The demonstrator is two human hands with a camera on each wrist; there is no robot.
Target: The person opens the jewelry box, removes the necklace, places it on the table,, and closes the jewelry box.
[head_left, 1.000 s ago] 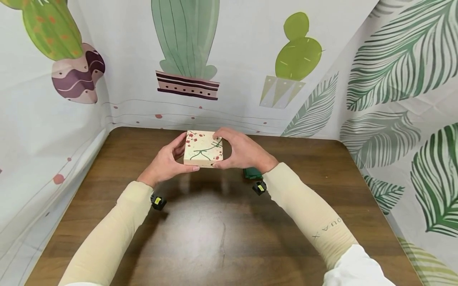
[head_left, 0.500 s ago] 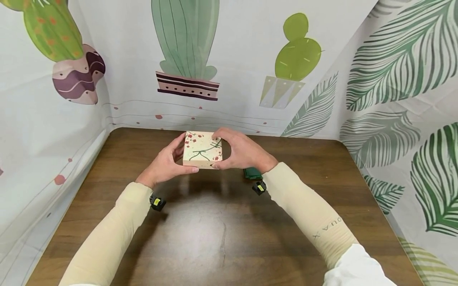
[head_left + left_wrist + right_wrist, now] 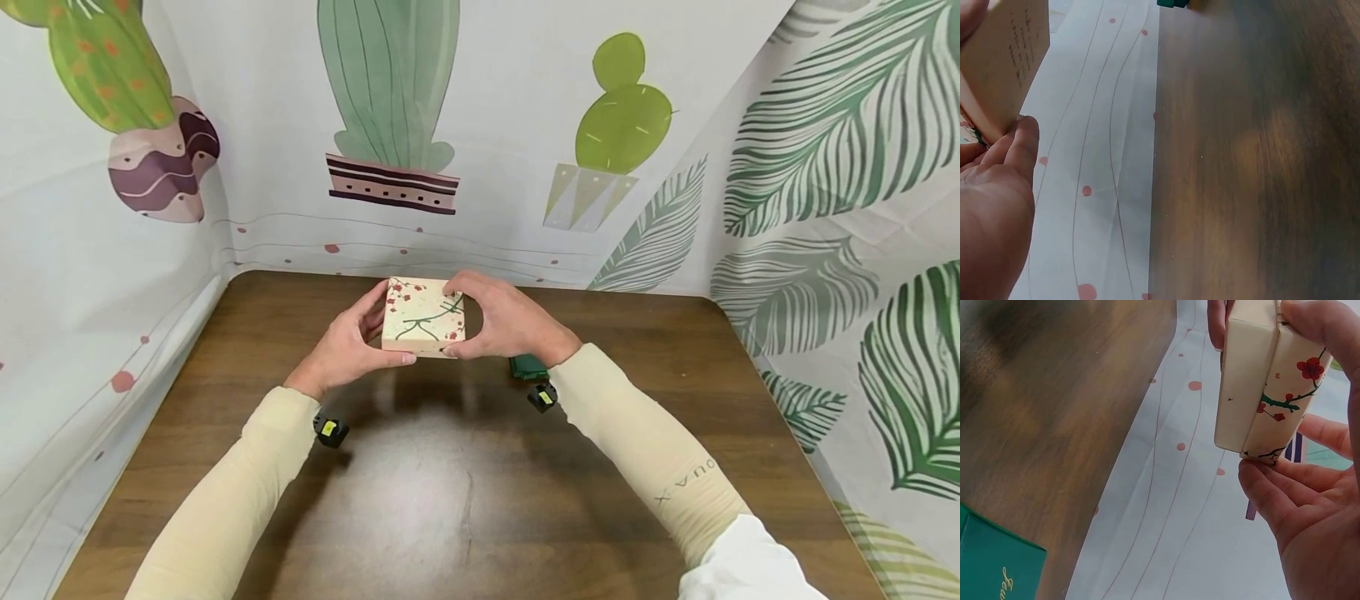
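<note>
held up near the centre of the head view, above the wooden table (image 3: 420, 508): a cream box (image 3: 423, 312) with red blossom and green branches on top. gripped from its left by the left hand (image 3: 337, 348), with thumb along the near side and fingers behind the left side. gripped from its right by the right hand (image 3: 513, 323), with thumb at the near right corner and fingertips bent over the far edge. so, pinching the one box with both hands.

visible at upper right of the right wrist view: a stepped seam between plain base (image 3: 1247, 381) and printed lid (image 3: 1291, 394), with right thumb and fingertips at the lid's edges. judged from that placement, probably at the step of working the lid. for the next move, most likely: brace the base with the left hand, ease the lid off evenly with the right, avoid tipping.

contents hidden; no telling whether full or empty. likewise with the green case (image 3: 528, 367), lying on the table right of centre, partly hidden by the right wrist; larger at lower left of the right wrist view, with gold lettering cut off by the frame.
</note>
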